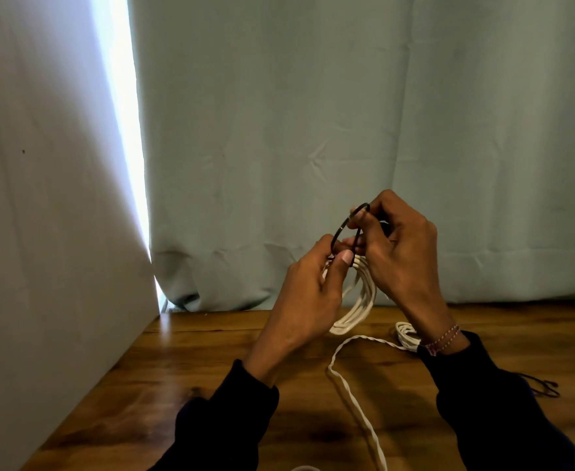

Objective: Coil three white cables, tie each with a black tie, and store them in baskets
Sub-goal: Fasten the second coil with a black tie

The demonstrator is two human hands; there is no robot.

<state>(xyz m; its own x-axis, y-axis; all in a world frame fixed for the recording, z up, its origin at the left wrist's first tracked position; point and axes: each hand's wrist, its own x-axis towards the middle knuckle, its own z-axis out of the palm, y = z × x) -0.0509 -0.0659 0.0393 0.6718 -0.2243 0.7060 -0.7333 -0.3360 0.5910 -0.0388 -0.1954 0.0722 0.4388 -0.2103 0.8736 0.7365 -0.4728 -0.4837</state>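
1. Head view: both hands were raised above the wooden table (211,362), in front of a pale green curtain (313,113).
2. Left hand (308,294) had its fingers curled round the top of a coiled white cable (364,300), thumb pressed against the bundle. The coil hung below the hands, its lower loops close to the tabletop; contact could not be told.
3. Right hand (398,246) pinched a black tie (349,229), a thin loop stretched between the fingers of both hands, just above the top of the coil.
4. Handling, judged: the coil looked light and limp, several thin rounded strands lying side by side. It would likely spring apart if the grip slackened, so the best hold is at the gathered top, where the tie goes.
5. Tie, judged: thin, elastic-looking, smooth, with a small pale band on one side; easy to let slip off a fingertip.
6. A second white cable (354,396) lay loose on the table, twisted in texture, running toward the near edge. A small white coil (406,333) lay beside the right wrist.
7. More black ties (544,389) lay beyond the right sleeve.
8. Table surface was glossy, dark-grained wood. No baskets showed.
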